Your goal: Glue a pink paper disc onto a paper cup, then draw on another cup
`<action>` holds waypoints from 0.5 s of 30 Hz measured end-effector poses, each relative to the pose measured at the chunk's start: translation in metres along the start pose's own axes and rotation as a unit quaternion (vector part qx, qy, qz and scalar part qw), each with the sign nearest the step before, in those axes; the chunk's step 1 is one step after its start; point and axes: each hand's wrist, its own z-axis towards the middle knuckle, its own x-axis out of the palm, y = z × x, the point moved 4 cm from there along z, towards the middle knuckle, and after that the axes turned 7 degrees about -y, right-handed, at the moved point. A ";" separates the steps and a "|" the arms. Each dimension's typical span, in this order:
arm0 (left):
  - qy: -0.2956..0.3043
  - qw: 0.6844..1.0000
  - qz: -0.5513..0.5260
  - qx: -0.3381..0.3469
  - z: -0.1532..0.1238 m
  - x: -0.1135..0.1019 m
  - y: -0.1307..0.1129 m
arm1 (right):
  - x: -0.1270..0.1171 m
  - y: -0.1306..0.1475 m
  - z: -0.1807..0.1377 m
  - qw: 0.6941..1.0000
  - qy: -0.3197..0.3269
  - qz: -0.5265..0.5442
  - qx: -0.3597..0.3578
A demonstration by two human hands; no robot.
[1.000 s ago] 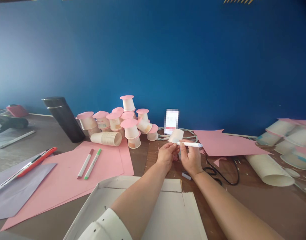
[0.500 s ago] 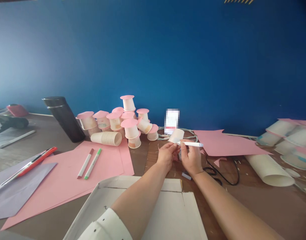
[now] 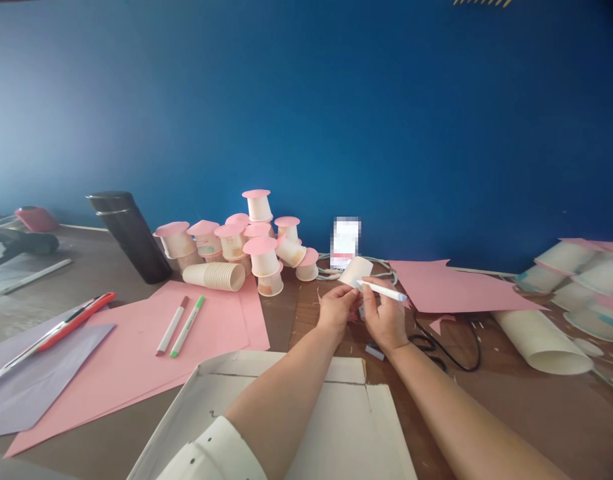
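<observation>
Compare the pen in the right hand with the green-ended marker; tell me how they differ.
The pen has a pale bluish end; the marker has green ends. The right hand holds the pen at a white cup, while the marker lies on pink paper. Both have whitish barrels.

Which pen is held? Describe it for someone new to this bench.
Below the big blue wall, near the middle of the table, the person's left grip holds a white paper cup. The right grip, beside it, holds a white pen with a pale bluish end. Unlike the brown-ended pen and green-ended pen lying on pink paper, it is off the table.
</observation>
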 end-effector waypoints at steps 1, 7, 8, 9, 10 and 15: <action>-0.002 1.000 0.005 0.003 0.000 0.000 0.000 | 0.000 0.000 0.000 1.000 0.001 -0.001 -0.001; -0.013 0.999 0.025 0.026 -0.002 0.001 -0.004 | 0.001 0.000 -0.001 1.000 0.013 0.000 0.005; -0.016 0.999 0.031 0.029 -0.003 0.001 -0.004 | 0.001 0.000 -0.001 1.000 0.016 0.000 0.005; -0.019 0.999 0.038 0.030 -0.003 0.001 -0.005 | 0.001 0.000 -0.001 1.000 0.017 -0.001 0.005; -0.021 0.998 0.043 0.031 -0.003 0.000 -0.005 | 0.001 0.000 -0.002 1.000 0.018 -0.001 0.004; -0.022 0.998 0.042 0.032 -0.004 0.001 -0.006 | 0.001 0.001 -0.002 1.000 0.015 -0.003 0.003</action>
